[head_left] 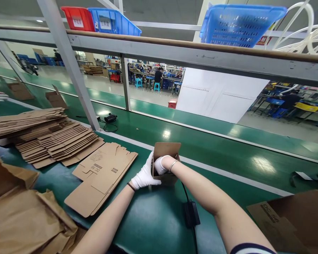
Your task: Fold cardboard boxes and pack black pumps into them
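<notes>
A small brown cardboard box [167, 148] stands with its back flap up over the green table. My left hand [144, 174], in a white glove, grips its left side. My right hand [161, 165], gloved too, reaches into the open top, and its fingers are hidden inside. A black cable with a black power adapter [192, 213] runs along the table just right of the box. To the left of my left hand lie flat cartons [102, 174] printed "DC 56".
Fanned stacks of folded cartons [60, 137] and crumpled brown paper [23, 218] fill the left. Another carton [288, 222] is at lower right. A green conveyor belt [201, 141] runs behind a metal frame. Overhead, a shelf holds a red bin [78, 19] and a blue basket [241, 26].
</notes>
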`<action>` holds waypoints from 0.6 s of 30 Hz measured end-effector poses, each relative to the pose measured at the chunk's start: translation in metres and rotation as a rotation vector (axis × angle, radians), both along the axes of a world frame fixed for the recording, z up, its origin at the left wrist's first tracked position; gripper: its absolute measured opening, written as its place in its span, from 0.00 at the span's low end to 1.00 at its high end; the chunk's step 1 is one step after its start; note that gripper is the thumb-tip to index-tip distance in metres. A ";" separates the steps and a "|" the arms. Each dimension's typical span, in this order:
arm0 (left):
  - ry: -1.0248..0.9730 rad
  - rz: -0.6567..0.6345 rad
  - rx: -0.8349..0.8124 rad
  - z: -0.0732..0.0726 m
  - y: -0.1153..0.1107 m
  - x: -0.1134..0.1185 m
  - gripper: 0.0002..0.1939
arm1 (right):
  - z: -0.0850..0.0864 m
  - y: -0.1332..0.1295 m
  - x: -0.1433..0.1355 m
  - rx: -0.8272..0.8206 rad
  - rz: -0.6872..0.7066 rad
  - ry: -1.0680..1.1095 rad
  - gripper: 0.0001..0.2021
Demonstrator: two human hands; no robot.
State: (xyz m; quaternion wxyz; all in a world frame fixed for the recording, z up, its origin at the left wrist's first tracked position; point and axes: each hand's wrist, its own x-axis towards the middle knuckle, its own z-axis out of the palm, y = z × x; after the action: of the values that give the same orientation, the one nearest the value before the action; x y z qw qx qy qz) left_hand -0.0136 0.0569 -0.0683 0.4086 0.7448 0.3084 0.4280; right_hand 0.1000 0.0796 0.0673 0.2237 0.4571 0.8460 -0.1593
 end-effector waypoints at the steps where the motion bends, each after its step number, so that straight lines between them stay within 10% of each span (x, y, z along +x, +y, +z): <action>1: 0.006 -0.005 0.008 0.002 -0.001 -0.001 0.68 | 0.002 -0.005 0.003 0.010 -0.005 -0.002 0.09; 7: 0.336 0.237 0.193 0.045 -0.021 -0.014 0.68 | 0.019 -0.087 0.066 0.507 -0.314 0.128 0.19; 13: 1.065 0.007 0.424 0.129 -0.040 0.033 0.38 | -0.066 -0.173 0.093 0.228 -0.704 -0.005 0.37; 18: 1.458 -0.118 0.260 0.132 -0.023 0.062 0.20 | -0.103 -0.175 0.134 0.210 -0.779 0.101 0.37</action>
State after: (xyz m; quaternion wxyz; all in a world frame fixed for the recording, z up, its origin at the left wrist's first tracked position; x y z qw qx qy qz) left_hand 0.0489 0.0340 0.0641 0.0312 0.8976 0.4078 -0.1644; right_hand 0.2337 -0.0956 -0.0360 0.0567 0.7553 0.6312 -0.1672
